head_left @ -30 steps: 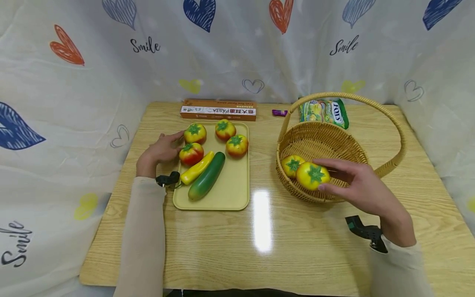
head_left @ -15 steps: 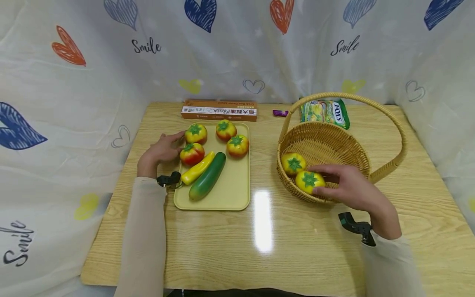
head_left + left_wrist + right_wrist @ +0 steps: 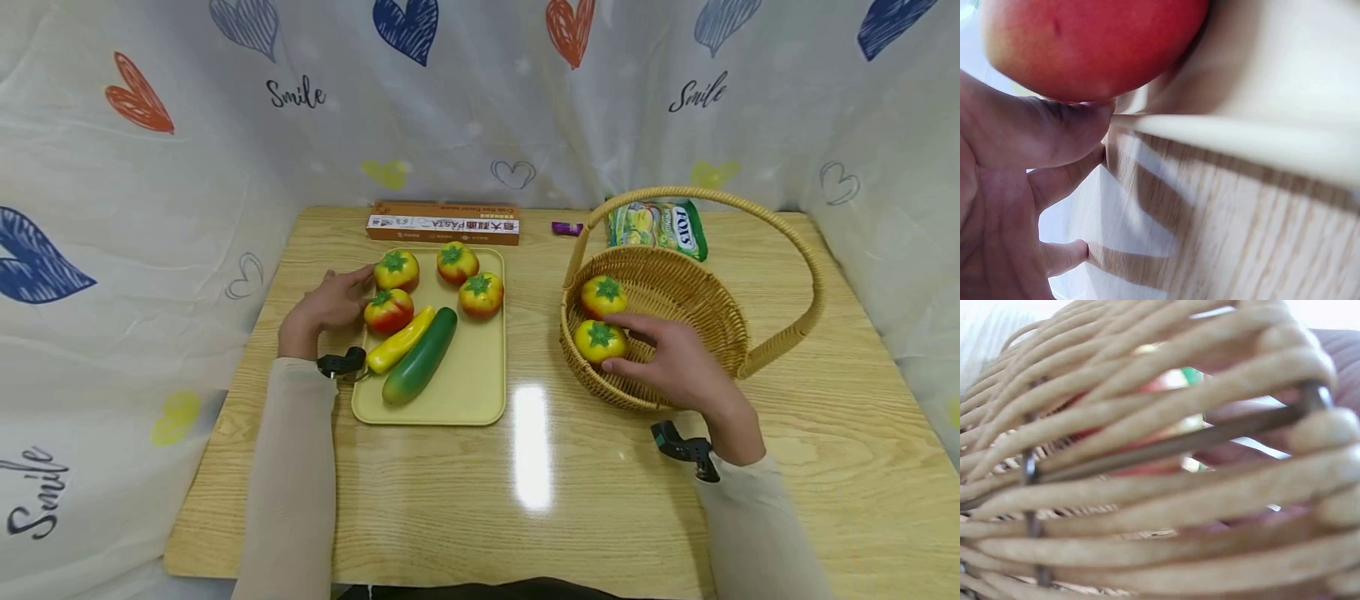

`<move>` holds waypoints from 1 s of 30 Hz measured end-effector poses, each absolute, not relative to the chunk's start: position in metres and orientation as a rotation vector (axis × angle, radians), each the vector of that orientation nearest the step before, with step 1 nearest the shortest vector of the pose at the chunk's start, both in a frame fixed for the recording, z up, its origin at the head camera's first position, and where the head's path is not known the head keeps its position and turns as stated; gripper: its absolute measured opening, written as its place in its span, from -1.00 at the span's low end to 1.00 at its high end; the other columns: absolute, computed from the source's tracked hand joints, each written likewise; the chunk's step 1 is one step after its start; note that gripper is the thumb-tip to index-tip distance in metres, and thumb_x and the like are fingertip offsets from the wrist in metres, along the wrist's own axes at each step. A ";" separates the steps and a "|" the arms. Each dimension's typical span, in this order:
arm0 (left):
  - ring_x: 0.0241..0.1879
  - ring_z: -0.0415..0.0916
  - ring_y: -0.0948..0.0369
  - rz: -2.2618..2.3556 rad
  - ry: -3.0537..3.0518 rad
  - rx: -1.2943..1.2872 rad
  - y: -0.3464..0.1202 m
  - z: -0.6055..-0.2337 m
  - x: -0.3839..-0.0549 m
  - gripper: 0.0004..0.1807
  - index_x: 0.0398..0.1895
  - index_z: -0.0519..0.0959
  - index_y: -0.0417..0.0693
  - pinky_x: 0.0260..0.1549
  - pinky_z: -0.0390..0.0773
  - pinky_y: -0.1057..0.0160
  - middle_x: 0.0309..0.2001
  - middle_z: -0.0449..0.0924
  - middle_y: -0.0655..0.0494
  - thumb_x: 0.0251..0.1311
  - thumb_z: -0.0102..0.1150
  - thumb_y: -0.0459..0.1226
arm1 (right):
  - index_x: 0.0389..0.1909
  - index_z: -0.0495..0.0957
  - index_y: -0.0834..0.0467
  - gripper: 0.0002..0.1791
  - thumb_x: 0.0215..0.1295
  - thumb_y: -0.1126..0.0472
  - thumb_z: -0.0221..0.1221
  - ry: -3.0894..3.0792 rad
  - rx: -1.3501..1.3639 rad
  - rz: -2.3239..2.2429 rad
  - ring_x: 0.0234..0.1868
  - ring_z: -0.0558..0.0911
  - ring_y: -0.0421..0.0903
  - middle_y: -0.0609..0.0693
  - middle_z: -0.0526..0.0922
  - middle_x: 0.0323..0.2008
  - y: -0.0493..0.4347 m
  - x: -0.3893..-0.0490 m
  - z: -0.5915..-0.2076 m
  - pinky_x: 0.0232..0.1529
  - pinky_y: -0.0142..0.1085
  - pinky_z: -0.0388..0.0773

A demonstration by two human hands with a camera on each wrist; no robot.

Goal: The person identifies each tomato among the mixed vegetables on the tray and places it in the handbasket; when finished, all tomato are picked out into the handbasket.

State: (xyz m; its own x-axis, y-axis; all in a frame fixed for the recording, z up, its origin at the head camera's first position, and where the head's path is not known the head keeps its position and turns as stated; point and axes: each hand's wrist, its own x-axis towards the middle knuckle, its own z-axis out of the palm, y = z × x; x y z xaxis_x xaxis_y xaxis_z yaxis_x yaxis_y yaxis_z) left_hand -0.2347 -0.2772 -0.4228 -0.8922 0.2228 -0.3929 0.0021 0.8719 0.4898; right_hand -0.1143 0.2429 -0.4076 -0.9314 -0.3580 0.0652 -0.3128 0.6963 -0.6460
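Okay, right hand point(image 3: 678, 362) holds the near fruit point(image 3: 600, 340) between parted thumb and index, inside the basket point(image 3: 708, 287) by its left side, which probably keeps round things from rolling. Far fruit point(image 3: 603, 297) sits just beside it. Left hand point(image 3: 330, 302) has fingers spread, gripping nothing, thumb touching the red fruit point(image 3: 388, 313) at the tray's point(image 3: 480, 400) left edge, maybe steadying it. Pasta box point(image 3: 444, 225) lies along the table's point(image 3: 450, 508) far edge.

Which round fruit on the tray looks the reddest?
The front-left fruit, right beside the yellow pepper: its visible side is mostly red, while the back-left fruit, back-right fruit and front-right fruit show more yellow.
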 end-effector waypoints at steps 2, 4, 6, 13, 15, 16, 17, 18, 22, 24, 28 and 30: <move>0.70 -0.47 -0.52 0.675 2.598 0.163 -0.278 -0.424 -0.235 -0.21 0.82 0.01 0.03 0.46 -0.36 -0.75 0.77 -0.01 -0.20 0.66 0.02 -0.12 | 0.47 0.60 0.14 -0.30 0.33 0.13 0.56 2.852 -0.536 -1.075 0.39 0.63 0.39 0.29 0.63 0.43 0.243 -0.113 -0.409 0.36 0.33 0.58; 0.70 -0.47 -0.51 0.672 2.601 0.163 -0.279 -0.425 -0.236 -0.22 0.82 0.01 0.05 0.46 -0.36 -0.75 0.77 -0.01 -0.20 0.66 0.01 -0.12 | 0.47 0.60 0.14 -0.30 0.34 0.13 0.55 2.882 -0.513 -1.097 0.40 0.63 0.39 0.26 0.63 0.44 0.242 -0.112 -0.408 0.36 0.33 0.58; 0.70 -0.47 -0.51 0.672 2.602 0.159 -0.279 -0.425 -0.236 -0.22 0.82 0.01 0.06 0.46 -0.37 -0.75 0.77 -0.01 -0.21 0.66 0.01 -0.12 | 0.47 0.61 0.14 -0.31 0.35 0.12 0.54 2.912 -0.504 -1.119 0.40 0.64 0.37 0.22 0.65 0.43 0.240 -0.111 -0.407 0.36 0.29 0.59; 0.71 -0.51 -0.50 0.689 2.586 0.132 -0.281 -0.423 -0.235 -0.21 0.83 0.00 0.07 0.45 -0.41 -0.75 0.77 0.00 -0.24 0.65 0.01 -0.15 | 0.44 0.65 0.04 -0.33 0.33 0.12 0.56 2.882 -0.584 -1.265 0.34 0.73 0.20 0.11 0.73 0.35 0.213 -0.116 -0.394 0.36 0.12 0.64; 0.71 -0.51 -0.50 0.694 2.584 0.128 -0.281 -0.422 -0.234 -0.21 0.82 0.01 0.07 0.46 -0.41 -0.75 0.76 0.00 -0.25 0.65 0.01 -0.15 | 0.44 0.65 0.02 -0.33 0.32 0.12 0.57 2.846 -0.630 -1.300 0.31 0.74 0.20 0.13 0.75 0.32 0.200 -0.120 -0.391 0.35 0.15 0.65; 0.71 -0.50 -0.50 0.696 2.584 0.129 -0.281 -0.422 -0.233 -0.21 0.82 0.01 0.06 0.45 -0.40 -0.76 0.76 0.00 -0.25 0.65 0.01 -0.15 | 0.45 0.65 0.00 -0.33 0.32 0.10 0.57 2.836 -0.645 -1.302 0.28 0.75 0.20 0.12 0.76 0.32 0.193 -0.122 -0.390 0.33 0.17 0.67; 0.71 -0.50 -0.50 0.697 2.584 0.131 -0.281 -0.422 -0.233 -0.22 0.82 0.02 0.06 0.46 -0.39 -0.76 0.76 0.01 -0.25 0.65 0.02 -0.15 | 0.46 0.64 0.00 -0.31 0.31 0.08 0.57 2.830 -0.666 -1.301 0.28 0.75 0.20 0.11 0.76 0.32 0.186 -0.124 -0.389 0.33 0.18 0.66; 0.71 -0.50 -0.50 0.697 2.583 0.133 -0.281 -0.422 -0.232 -0.22 0.82 0.02 0.05 0.46 -0.38 -0.76 0.76 0.01 -0.25 0.65 0.01 -0.14 | 0.47 0.63 -0.01 -0.30 0.31 0.06 0.57 2.822 -0.683 -1.300 0.30 0.74 0.19 0.10 0.75 0.33 0.179 -0.126 -0.388 0.34 0.19 0.65; 0.71 -0.49 -0.50 0.701 2.582 0.136 -0.279 -0.420 -0.231 -0.22 0.82 0.02 0.05 0.47 -0.37 -0.75 0.76 0.00 -0.24 0.66 0.02 -0.13 | 0.52 0.58 -0.08 -0.24 0.31 0.00 0.57 2.727 -0.702 -1.396 0.47 0.63 0.09 -0.01 0.66 0.45 0.150 -0.134 -0.385 0.51 0.11 0.53; 0.71 -0.50 -0.49 0.703 2.580 0.137 -0.279 -0.421 -0.231 -0.21 0.82 0.01 0.06 0.49 -0.35 -0.73 0.77 0.00 -0.24 0.66 0.02 -0.13 | 0.53 0.57 -0.06 -0.24 0.32 0.02 0.57 2.652 -0.713 -1.496 0.53 0.57 0.05 -0.03 0.62 0.49 0.137 -0.140 -0.384 0.58 0.07 0.46; 0.71 -0.48 -0.48 0.709 2.582 0.147 -0.278 -0.422 -0.233 -0.21 0.82 0.01 0.05 0.53 -0.32 -0.68 0.77 0.00 -0.23 0.65 0.03 -0.14 | 0.51 0.58 0.01 -0.27 0.35 0.08 0.55 2.547 -0.701 -1.688 0.51 0.60 0.02 -0.03 0.63 0.48 0.115 -0.152 -0.387 0.57 -0.03 0.49; 0.72 -0.47 -0.48 0.713 2.585 0.153 -0.278 -0.423 -0.234 -0.21 0.82 0.02 0.05 0.55 -0.30 -0.65 0.76 0.01 -0.23 0.65 0.04 -0.14 | 0.50 0.60 0.04 -0.29 0.35 0.09 0.55 2.547 -0.684 -1.738 0.48 0.63 0.01 -0.01 0.65 0.45 0.106 -0.158 -0.389 0.54 -0.07 0.53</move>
State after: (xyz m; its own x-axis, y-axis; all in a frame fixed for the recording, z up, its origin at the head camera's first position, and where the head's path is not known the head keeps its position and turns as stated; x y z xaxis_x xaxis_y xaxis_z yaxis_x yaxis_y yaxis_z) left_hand -0.2339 -0.2782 -0.4230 -0.8919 0.2210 -0.3946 -0.0126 0.8600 0.5101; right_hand -0.1579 0.1059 -0.3892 -0.9060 -0.3400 0.2523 -0.3589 0.3008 -0.8836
